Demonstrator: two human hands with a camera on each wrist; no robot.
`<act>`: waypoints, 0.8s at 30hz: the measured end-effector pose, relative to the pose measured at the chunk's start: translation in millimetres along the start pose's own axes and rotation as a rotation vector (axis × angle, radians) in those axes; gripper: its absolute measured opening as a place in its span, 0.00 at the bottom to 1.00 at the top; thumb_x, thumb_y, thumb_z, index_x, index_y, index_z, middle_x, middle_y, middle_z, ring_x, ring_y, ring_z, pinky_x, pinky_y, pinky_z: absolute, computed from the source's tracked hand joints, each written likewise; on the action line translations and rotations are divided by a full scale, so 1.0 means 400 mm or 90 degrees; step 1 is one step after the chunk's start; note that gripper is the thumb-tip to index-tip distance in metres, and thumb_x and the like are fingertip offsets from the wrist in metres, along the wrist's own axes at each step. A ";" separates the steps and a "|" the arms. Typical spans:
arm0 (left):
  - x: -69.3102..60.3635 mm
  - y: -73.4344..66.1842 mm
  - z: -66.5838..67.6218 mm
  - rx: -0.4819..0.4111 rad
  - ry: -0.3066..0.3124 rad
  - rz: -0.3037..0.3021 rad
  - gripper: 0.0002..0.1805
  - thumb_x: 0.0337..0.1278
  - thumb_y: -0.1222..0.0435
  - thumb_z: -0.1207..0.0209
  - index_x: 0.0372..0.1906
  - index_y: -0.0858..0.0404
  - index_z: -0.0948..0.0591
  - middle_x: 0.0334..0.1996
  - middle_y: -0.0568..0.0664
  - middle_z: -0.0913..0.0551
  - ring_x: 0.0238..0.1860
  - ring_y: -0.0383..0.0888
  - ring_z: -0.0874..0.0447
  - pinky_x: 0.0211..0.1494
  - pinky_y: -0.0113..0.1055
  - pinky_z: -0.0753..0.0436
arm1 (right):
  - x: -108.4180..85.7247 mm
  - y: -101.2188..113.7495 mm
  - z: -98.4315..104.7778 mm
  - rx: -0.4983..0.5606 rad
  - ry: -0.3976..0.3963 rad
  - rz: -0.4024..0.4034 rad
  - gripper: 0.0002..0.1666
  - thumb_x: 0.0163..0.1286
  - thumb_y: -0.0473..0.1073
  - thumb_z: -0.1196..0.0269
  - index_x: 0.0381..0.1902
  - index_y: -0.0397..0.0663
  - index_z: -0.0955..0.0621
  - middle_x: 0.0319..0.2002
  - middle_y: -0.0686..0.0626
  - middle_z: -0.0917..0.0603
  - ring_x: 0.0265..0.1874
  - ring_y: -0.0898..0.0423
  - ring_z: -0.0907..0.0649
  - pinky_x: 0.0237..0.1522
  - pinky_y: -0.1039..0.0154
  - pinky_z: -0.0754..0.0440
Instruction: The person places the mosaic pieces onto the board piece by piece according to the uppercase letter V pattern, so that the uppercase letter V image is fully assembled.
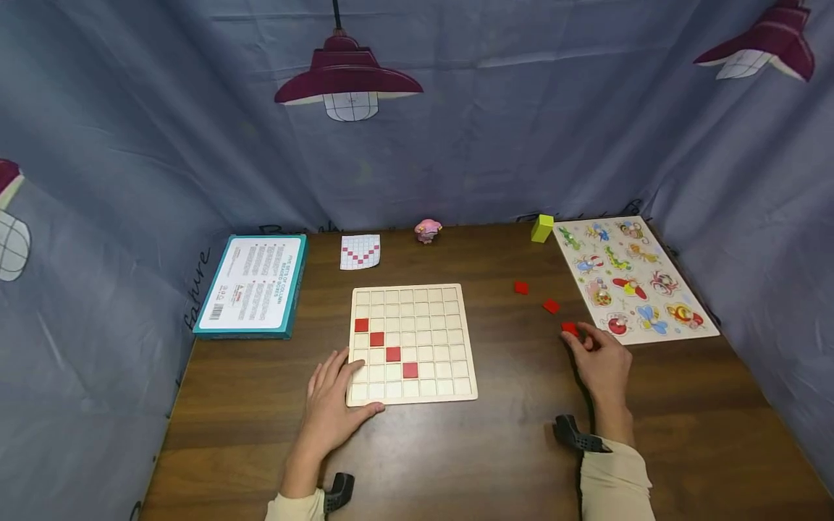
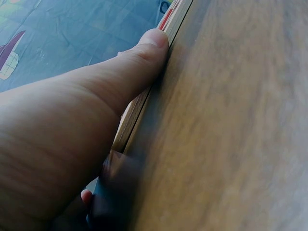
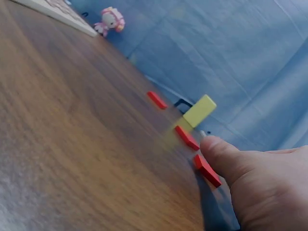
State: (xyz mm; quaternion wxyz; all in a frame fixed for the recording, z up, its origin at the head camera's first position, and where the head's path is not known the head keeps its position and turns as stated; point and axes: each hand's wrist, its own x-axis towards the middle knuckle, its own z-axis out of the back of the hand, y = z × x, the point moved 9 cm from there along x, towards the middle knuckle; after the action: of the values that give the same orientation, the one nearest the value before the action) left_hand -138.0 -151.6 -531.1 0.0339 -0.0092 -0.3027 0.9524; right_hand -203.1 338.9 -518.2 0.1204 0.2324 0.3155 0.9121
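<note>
A pale wooden grid board point(image 1: 430, 325) lies in the middle of the table, with several red square tiles point(image 1: 393, 354) running diagonally down its left half. Around its near-left corner is my left hand point(image 1: 334, 409), the thumb along the front edge and straight fingers by the left edge; the left wrist view shows that thumb point(image 2: 139, 57) against the board's side. To the right, my right hand point(image 1: 602, 360) pinches a red tile point(image 1: 570, 328) between thumb and index finger, low at the table. Two more red tiles point(image 1: 551, 306) lie farther back.
Behind the board lie a pattern card point(image 1: 360, 252) with a red V and a small pink figure point(image 1: 428, 230). A teal box point(image 1: 250, 289) sits at the left. At the right are a yellow block point(image 1: 542, 228) and an insect puzzle board point(image 1: 632, 278).
</note>
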 end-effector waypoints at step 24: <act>-0.002 -0.005 0.007 -0.016 -0.002 -0.002 0.47 0.41 0.40 0.24 0.68 0.55 0.25 0.79 0.54 0.38 0.81 0.59 0.49 0.80 0.61 0.52 | 0.004 0.018 -0.029 -0.084 0.133 0.022 0.18 0.70 0.42 0.33 0.49 0.31 0.18 0.31 0.41 0.22 0.31 0.45 0.26 0.36 0.55 0.34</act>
State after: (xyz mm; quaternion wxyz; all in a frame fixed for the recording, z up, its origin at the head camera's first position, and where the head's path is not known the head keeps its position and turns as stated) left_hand -137.2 -151.5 -527.7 0.0348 -0.0074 -0.3150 0.9484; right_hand -210.8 328.2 -521.2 0.0862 0.1333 0.2617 0.9520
